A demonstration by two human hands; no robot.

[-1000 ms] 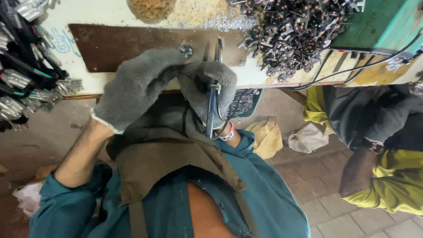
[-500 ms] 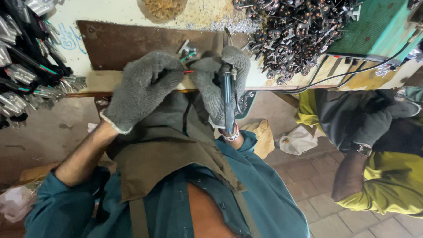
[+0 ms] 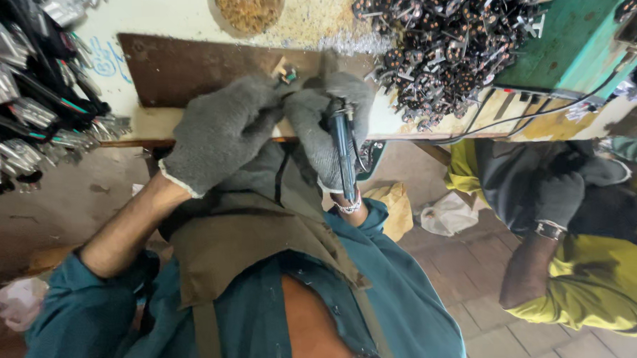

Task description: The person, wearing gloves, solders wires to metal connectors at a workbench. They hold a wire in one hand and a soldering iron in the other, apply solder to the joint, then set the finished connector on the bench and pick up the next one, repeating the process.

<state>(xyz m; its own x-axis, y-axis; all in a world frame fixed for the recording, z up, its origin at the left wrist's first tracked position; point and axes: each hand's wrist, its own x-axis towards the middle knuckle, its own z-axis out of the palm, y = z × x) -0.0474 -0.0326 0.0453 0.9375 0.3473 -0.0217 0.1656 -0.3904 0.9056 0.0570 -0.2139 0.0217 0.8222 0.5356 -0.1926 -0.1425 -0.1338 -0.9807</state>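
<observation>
Both my hands wear grey knit gloves at the front edge of a pale workbench (image 3: 186,14). My left hand (image 3: 221,129) pinches a small metal part (image 3: 284,72) with green on it against a brown board (image 3: 187,67). My right hand (image 3: 330,122) is closed around a blue-handled pair of pliers (image 3: 344,153), handles pointing back toward my chest. The jaws are hidden behind my fingers, close to the small part.
A big heap of dark metal parts (image 3: 454,33) lies on the bench at right. Bundles of wired parts (image 3: 26,104) hang at left. A round dish of brownish bits (image 3: 249,6) sits at the back. A person in yellow with a gloved hand (image 3: 559,192) sits at right.
The view has shifted slightly; my hands have stayed together at the board's edge, with the pliers turning more upright in my right hand.
</observation>
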